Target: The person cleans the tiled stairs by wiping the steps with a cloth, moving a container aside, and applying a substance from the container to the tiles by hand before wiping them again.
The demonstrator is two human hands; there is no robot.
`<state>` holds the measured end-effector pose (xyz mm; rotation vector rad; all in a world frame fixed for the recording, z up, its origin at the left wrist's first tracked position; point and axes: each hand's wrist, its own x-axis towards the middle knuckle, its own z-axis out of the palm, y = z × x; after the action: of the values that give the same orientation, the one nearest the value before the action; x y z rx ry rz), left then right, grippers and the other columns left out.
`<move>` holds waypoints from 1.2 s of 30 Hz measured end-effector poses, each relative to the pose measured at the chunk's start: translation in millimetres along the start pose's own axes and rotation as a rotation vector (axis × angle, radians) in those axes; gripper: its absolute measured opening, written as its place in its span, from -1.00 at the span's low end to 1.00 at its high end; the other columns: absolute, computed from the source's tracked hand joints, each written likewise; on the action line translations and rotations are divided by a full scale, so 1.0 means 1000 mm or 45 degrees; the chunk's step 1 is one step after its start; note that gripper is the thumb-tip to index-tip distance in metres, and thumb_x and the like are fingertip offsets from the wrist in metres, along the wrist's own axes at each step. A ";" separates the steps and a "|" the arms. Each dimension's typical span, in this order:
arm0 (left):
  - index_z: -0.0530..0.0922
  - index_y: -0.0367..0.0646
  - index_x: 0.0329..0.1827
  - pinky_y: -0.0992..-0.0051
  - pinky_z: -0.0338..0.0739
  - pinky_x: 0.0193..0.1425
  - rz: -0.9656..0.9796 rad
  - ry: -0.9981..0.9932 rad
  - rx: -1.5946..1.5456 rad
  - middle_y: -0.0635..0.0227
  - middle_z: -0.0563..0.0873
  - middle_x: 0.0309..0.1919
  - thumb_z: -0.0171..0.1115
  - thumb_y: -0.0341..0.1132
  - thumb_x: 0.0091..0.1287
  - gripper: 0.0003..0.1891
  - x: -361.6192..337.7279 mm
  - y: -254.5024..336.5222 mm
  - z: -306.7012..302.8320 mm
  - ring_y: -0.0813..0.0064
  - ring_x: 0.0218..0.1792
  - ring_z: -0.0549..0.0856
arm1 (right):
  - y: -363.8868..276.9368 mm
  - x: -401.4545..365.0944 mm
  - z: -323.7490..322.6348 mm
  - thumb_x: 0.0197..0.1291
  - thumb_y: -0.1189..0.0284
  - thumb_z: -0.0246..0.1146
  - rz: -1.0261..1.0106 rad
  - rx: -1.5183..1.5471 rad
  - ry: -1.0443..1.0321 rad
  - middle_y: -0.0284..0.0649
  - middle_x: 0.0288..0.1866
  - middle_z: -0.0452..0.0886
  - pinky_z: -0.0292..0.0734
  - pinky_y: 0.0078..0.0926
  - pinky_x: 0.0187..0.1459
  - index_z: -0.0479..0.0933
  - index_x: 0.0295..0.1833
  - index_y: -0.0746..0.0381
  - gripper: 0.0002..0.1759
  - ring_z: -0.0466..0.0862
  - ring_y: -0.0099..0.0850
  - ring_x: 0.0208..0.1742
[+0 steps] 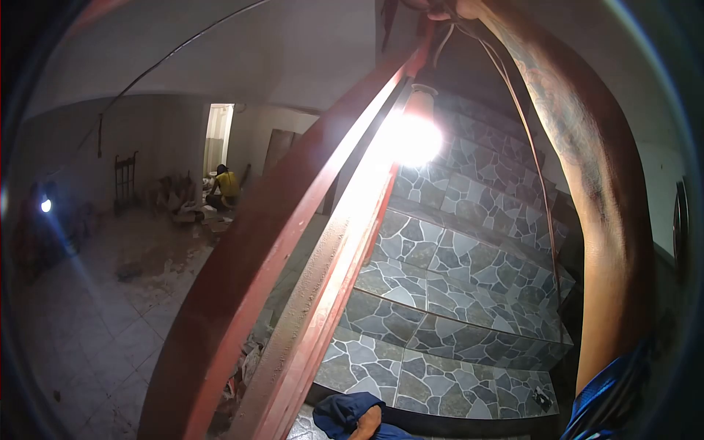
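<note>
My right arm (587, 169) reaches up along the right side. Its hand (463, 9) is partly cut off by the top edge, its fingers closed around a thin brown wire (529, 132) at the top of the red beams. The wire runs down along the stair side. Close below the hand a lit bulb (418, 139) glares against the red metal beam (323, 293). A second, wider red beam (242, 264) slants beside it. My left hand is out of view. Dark blue cloth (345, 412) and a bit of bare skin show at the bottom edge.
Stairs (440, 315) with a grey stone pattern rise behind the beams. At the left, a person in a yellow top (226, 187) crouches near rubble (180, 202) by a lit doorway. A hand truck (125, 180) leans on the wall; another light (46, 205) shines at far left.
</note>
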<state>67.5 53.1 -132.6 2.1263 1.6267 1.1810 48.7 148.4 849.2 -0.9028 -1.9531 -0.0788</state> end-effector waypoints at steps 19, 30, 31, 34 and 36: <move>0.64 -0.27 -0.23 -0.01 0.63 -0.14 0.255 0.179 0.332 -0.04 0.72 -0.37 0.01 -0.35 0.39 -0.76 -0.035 0.007 0.037 -0.15 -0.30 0.74 | -0.006 -0.060 0.020 0.49 0.28 0.14 -0.297 -0.421 0.015 0.01 -0.03 0.61 0.64 -0.09 0.03 0.52 0.17 0.36 -0.63 0.67 -0.16 -0.07; 0.62 -0.20 -0.12 0.09 0.65 -0.18 -0.011 -0.084 -0.020 0.01 0.72 -0.35 0.03 -0.30 0.44 -0.78 -0.031 0.025 0.005 -0.02 -0.33 0.73 | 0.012 -0.286 0.040 0.48 0.29 0.14 -0.408 -0.485 -0.442 0.02 0.00 0.61 0.63 -0.11 0.05 0.52 0.19 0.36 -0.62 0.67 -0.15 -0.04; 0.63 -0.20 -0.15 0.11 0.64 -0.18 0.077 0.075 0.051 0.02 0.72 -0.35 0.05 -0.32 0.41 -0.80 -0.031 0.021 0.013 0.00 -0.36 0.73 | 0.012 -0.310 0.043 0.47 0.29 0.14 -0.391 -0.469 -0.495 0.03 0.00 0.61 0.63 -0.11 0.06 0.52 0.19 0.36 -0.62 0.67 -0.15 -0.04; 0.63 -0.24 -0.23 0.18 0.63 -0.16 0.149 0.349 0.270 0.02 0.71 -0.39 0.09 -0.36 0.37 -0.82 -0.020 0.026 0.011 0.01 -0.37 0.71 | 0.008 -0.376 0.034 0.47 0.29 0.15 -0.301 -0.420 -0.639 0.03 0.00 0.61 0.62 -0.12 0.06 0.52 0.19 0.36 -0.62 0.67 -0.15 -0.03; 0.63 -0.23 -0.28 0.18 0.61 -0.14 0.044 0.303 0.185 0.00 0.71 -0.36 0.09 -0.38 0.36 -0.83 -0.019 0.026 0.011 0.00 -0.33 0.71 | 0.007 -0.412 0.027 0.47 0.29 0.15 -0.234 -0.382 -0.727 0.03 0.01 0.61 0.62 -0.12 0.07 0.52 0.19 0.37 -0.62 0.67 -0.14 -0.02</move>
<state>92.5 30.6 -133.1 2.1777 1.8325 1.4141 147.8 -65.4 510.6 -1.0113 -2.6054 -0.2494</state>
